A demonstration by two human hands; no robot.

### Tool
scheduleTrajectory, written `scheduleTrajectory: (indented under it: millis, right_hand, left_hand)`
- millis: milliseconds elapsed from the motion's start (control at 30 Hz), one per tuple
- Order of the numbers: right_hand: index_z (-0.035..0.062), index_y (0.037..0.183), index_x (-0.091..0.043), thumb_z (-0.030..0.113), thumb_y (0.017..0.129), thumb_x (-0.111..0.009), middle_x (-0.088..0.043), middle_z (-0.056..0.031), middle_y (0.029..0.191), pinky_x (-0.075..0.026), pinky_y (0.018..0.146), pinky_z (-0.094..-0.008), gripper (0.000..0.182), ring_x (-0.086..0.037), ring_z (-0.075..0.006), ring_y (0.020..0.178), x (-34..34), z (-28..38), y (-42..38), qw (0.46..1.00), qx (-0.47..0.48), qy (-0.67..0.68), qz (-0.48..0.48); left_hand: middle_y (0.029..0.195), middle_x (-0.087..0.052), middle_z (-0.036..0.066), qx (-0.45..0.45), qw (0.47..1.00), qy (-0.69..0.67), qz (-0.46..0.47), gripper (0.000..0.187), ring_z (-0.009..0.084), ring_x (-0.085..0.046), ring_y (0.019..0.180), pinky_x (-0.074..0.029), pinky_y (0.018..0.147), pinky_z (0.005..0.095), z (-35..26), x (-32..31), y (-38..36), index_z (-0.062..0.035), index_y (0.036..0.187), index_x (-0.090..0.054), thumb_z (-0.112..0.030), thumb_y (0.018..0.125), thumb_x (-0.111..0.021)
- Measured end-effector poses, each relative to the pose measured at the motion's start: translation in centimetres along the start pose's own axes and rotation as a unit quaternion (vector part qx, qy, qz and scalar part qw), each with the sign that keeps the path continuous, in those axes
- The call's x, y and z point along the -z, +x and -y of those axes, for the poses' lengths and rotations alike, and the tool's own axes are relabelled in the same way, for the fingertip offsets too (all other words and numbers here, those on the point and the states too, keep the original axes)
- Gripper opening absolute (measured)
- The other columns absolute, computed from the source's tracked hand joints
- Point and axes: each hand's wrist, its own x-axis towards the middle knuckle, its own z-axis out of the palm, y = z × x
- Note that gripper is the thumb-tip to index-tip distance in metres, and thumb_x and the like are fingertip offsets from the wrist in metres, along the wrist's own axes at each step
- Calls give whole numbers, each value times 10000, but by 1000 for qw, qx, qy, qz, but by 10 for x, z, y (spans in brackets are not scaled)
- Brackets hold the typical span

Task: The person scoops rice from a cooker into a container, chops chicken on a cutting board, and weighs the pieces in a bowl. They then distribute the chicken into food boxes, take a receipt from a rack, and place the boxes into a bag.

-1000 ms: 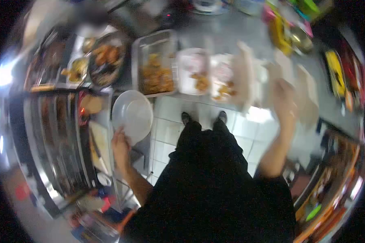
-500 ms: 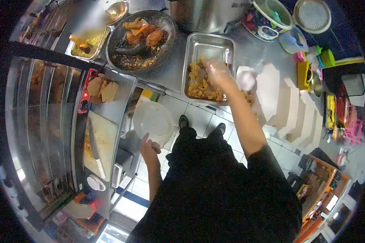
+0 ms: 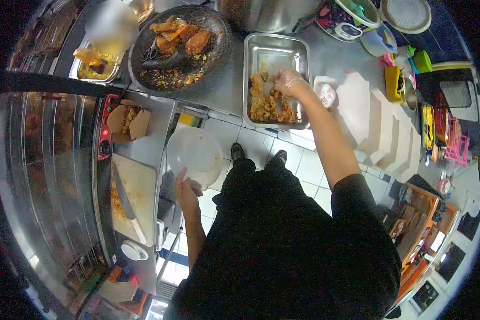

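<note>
My left hand [image 3: 188,193] grips the rim of a translucent plastic bowl [image 3: 194,154], which is tilted and held over the floor. A few brown crumbs cling inside the bowl. My right hand [image 3: 289,83], in a clear plastic glove, is down inside a steel tray [image 3: 276,47] on the counter. Its fingers are curled beside pieces of crispy fried food [image 3: 272,106]; what they hold, if anything, is hidden. Just right of the tray lies a white wrapped bundle [image 3: 325,95] in a small paper holder.
A stone mortar [image 3: 168,80] with fried chicken, crumbs and a pestle stands left of the tray. White cardboard boxes [image 3: 357,101] stand in a row at right. A knife [image 3: 127,200] lies on a cutting board [image 3: 141,181]; an opened food box [image 3: 128,121] sits above it.
My left hand and the bowl have shifted slightly left. My right hand stays in the tray, and its fingers have moved toward the tray's right side. The whole view has shifted a little.
</note>
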Motion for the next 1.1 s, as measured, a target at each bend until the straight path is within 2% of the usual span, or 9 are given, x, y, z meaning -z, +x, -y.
scheduleTrajectory:
  millis: [200, 300, 367, 567, 633, 767, 900, 1067, 1100]
  right_hand:
    - [6, 917, -618, 280, 748, -610, -641, -240, 910, -494, 793, -450, 322, -627, -388, 881, 7, -9, -31, 986, 92, -18, -138]
    - [32, 891, -626, 198, 772, -539, -640, -198, 918, -489, 787, -455, 222, -625, -341, 876, 28, 29, -89, 976, 36, 73, -204]
    - [45, 863, -621, 102, 770, -529, -642, -181, 875, -493, 776, -451, 143, -622, -337, 867, 11, 34, -125, 921, 153, 150, -326]
    - [30, 998, -596, 49, 779, -507, -617, -198, 958, -504, 805, -415, 236, -609, -343, 905, -21, 9, -185, 914, 162, 273, -254]
    - [1, 1077, -573, 73, 808, -522, -609, -186, 1004, -499, 829, -403, 283, -598, -339, 944, -5, -9, -227, 921, 198, 190, -276]
    - [22, 1063, -578, 100, 807, -582, -619, -166, 976, -508, 780, -386, 268, -610, -337, 874, 67, -78, -330, 837, 131, 366, -386]
    - [19, 992, -578, 51, 765, -569, -607, -190, 938, -505, 747, -391, 229, -601, -363, 834, 84, -150, -342, 873, -100, 282, -384]
    - [8, 957, -588, 77, 784, -502, -603, -198, 886, -450, 813, -421, 205, -562, -385, 850, 41, -195, -271, 910, -60, 163, -377]
    - [4, 960, -594, 80, 787, -497, -607, -199, 905, -437, 834, -421, 213, -556, -383, 889, 47, -191, -266, 945, -98, 181, -254]
  left_hand:
    - [598, -524, 51, 14, 999, 25, 23, 388, 101, -429, 459, -370, 420, 234, 2, -14, 2, 1, 1243, -485, -96, 871, -432]
    - [587, -491, 41, -29, 996, 41, 73, 375, 111, -411, 451, -367, 418, 242, 16, -17, 3, -28, 1234, -508, -99, 871, -448]
    - [601, -470, 19, 17, 999, 34, 21, 350, 113, -413, 467, -358, 418, 245, 20, -23, 4, -62, 1214, -539, -125, 882, -450]
    - [671, -476, 9, 1, 990, 142, 16, 328, 113, -422, 506, -350, 430, 257, 20, -46, -9, -87, 1197, -560, -162, 908, -422]
    - [678, -478, 9, 24, 990, 139, 22, 325, 113, -421, 507, -351, 435, 259, 11, -63, -19, -84, 1193, -559, -172, 914, -418]
    - [658, -477, 2, 33, 985, 167, 15, 330, 102, -418, 502, -347, 442, 244, -1, -105, -53, -63, 1192, -557, -193, 916, -430]
    - [654, -487, 2, 64, 984, 151, 72, 336, 97, -427, 507, -346, 441, 236, 15, -106, -52, -68, 1204, -553, -187, 910, -442]
    - [644, -515, 22, 70, 984, 146, 78, 338, 117, -464, 499, -377, 424, 238, 29, -120, -57, -60, 1195, -556, -143, 882, -460]
    - [651, -523, 29, 59, 984, 147, 87, 339, 122, -476, 504, -386, 424, 241, 32, -119, -57, -59, 1192, -559, -138, 878, -458]
